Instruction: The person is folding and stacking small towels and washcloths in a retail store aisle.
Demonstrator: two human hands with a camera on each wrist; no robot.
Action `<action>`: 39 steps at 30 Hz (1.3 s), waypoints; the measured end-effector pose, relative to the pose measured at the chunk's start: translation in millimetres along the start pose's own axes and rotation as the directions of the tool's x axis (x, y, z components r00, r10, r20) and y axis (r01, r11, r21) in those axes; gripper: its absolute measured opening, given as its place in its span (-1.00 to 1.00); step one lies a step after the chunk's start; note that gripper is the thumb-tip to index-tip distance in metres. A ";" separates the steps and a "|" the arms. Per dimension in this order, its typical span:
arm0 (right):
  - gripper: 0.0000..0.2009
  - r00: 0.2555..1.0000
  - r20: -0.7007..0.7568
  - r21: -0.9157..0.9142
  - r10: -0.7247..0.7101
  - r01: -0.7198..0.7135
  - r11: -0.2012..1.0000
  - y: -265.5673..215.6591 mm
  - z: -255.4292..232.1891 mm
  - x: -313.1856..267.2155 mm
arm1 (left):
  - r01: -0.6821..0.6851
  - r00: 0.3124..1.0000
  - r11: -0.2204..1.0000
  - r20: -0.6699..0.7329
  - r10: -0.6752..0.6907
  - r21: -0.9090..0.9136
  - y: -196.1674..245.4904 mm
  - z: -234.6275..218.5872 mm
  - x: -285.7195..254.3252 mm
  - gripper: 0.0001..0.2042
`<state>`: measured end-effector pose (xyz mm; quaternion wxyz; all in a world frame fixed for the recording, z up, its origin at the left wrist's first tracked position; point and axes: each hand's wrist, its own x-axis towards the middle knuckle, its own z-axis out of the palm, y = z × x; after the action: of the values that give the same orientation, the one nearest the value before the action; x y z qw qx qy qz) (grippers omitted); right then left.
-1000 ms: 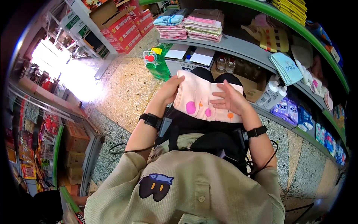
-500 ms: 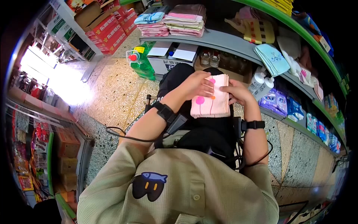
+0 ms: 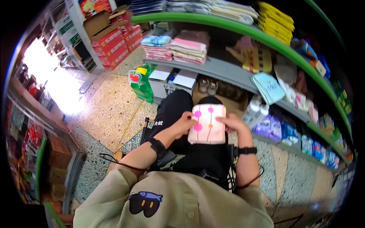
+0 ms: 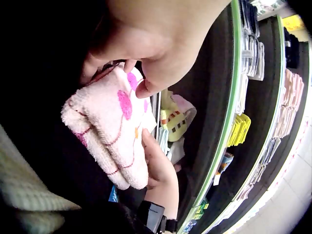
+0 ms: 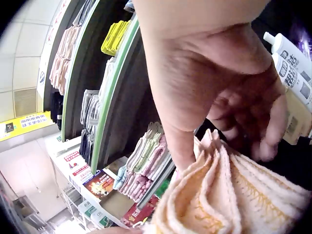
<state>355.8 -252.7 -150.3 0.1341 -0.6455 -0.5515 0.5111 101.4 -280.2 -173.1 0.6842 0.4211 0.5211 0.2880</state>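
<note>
Our fingers (image 3: 223, 120) pinch the folded towel (image 3: 207, 135) at both side edges. We judge it light, soft, best held there.

The place looks like a shop for household goods: tiered grey shelves with green front edges (image 3: 224, 23) carry stacks of folded pink towels (image 3: 189, 51), a pile of bright yellow folded goods (image 3: 275, 24) and purple plastic packs (image 3: 267, 128), while printed red cardboard cartons (image 3: 114, 47) are piled on the speckled floor (image 3: 104, 91).
</note>
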 end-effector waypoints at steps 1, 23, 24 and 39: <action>-0.50 1.000 0.016 0.043 -0.004 0.003 0.999 -4.8 -0.2 -4.8 | 0.032 0.999 0.999 -0.022 -0.033 -0.037 0.5 -0.2 -1.9 -0.50; -0.47 0.952 -0.146 0.840 -0.268 0.263 0.475 -114.5 -24.5 26.7 | 0.161 0.929 0.410 0.278 0.245 -0.898 89.7 -29.1 69.2 -0.49; -0.49 0.940 -0.173 0.827 -0.293 0.300 0.475 -135.6 -29.9 32.8 | 0.165 0.948 0.340 0.244 0.204 -0.926 86.1 -32.2 83.3 -0.49; -0.61 0.806 0.044 0.874 -0.591 0.255 0.413 -347.5 -58.7 201.7 | 0.075 0.972 0.658 0.201 0.117 -0.749 47.2 -54.7 126.7 -0.69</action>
<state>177.0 65.1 28.5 0.4526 -0.2349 -0.3992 0.7620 88.1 -137.0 -197.0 0.8493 0.1372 0.2668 0.4343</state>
